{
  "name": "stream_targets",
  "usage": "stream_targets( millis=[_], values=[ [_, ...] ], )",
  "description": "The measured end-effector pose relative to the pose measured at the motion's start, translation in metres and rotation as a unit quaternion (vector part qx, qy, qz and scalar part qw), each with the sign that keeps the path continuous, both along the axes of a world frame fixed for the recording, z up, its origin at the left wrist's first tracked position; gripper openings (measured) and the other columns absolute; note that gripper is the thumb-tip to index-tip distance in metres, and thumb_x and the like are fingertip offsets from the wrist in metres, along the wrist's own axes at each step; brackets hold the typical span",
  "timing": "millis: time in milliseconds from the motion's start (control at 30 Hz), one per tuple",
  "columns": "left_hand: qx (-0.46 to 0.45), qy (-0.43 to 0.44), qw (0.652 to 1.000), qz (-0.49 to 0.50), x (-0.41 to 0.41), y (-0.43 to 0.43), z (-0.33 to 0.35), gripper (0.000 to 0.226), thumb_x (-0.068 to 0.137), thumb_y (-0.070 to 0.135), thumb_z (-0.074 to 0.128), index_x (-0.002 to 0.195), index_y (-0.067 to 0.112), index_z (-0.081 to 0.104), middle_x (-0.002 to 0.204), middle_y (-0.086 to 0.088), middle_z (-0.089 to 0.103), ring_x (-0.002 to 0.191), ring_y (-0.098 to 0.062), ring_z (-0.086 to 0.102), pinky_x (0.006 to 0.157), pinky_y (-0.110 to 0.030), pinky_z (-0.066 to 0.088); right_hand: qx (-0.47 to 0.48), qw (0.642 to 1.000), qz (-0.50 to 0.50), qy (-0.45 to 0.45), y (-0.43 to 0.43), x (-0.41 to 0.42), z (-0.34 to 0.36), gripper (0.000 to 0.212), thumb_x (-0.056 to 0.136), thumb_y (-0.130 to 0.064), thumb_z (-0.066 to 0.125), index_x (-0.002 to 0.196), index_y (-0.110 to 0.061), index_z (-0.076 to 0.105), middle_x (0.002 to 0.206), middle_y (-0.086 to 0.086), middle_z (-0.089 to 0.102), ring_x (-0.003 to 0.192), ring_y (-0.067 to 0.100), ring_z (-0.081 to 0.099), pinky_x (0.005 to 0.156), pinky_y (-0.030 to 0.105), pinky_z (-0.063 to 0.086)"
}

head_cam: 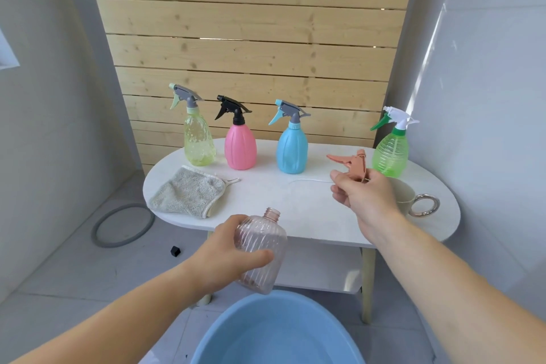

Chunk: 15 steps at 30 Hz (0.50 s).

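My left hand grips a clear pink ribbed bottle with no cap, held tilted above the blue basin. My right hand holds the salmon-pink spray head over the white oval table, its thin white tube trailing to the left on the tabletop. At the back of the table stand a yellow-green spray bottle, a pink one, a blue one and a green one.
A grey cloth lies on the table's left part. A cup with a metal ring handle stands behind my right hand. A grey hose ring and a small black cap lie on the tiled floor at the left. Wooden slats back the table.
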<state>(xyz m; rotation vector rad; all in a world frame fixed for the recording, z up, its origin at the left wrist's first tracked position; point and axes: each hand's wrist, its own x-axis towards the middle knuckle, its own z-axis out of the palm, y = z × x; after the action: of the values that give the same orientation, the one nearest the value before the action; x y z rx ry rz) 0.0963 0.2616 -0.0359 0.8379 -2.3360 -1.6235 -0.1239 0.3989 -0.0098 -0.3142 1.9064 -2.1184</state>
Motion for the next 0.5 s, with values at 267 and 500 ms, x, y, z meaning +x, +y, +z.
stream_targets(
  millis=[267, 500],
  values=[
    [-0.010, -0.021, 1.000, -0.020, 0.009, -0.005, -0.014, 0.068, 0.060, 0.045, 0.082, 0.121, 0.033, 0.053, 0.113, 0.000, 0.067, 0.101, -0.014, 0.068, 0.090, -0.035, 0.060, -0.040, 0.991, -0.043, -0.123, -0.035, -0.012, -0.033, 0.025, 0.082, -0.012, 0.079, 0.104, -0.021, 0.073, 0.083, 0.004, 0.066, 0.067, 0.018, 0.057, 0.077, 0.032, 0.062],
    [-0.061, -0.043, 0.996, -0.052, 0.011, -0.011, -0.023, 0.090, 0.052, 0.062, 0.078, 0.132, 0.038, 0.047, 0.126, 0.008, 0.055, 0.114, -0.005, 0.058, 0.103, -0.030, 0.049, 0.151, 0.987, 0.000, -0.056, -0.047, -0.006, -0.053, 0.043, 0.075, -0.023, 0.081, 0.114, -0.015, 0.065, 0.077, 0.008, 0.070, 0.046, 0.021, 0.057, 0.044, 0.031, 0.055]
  ],
)
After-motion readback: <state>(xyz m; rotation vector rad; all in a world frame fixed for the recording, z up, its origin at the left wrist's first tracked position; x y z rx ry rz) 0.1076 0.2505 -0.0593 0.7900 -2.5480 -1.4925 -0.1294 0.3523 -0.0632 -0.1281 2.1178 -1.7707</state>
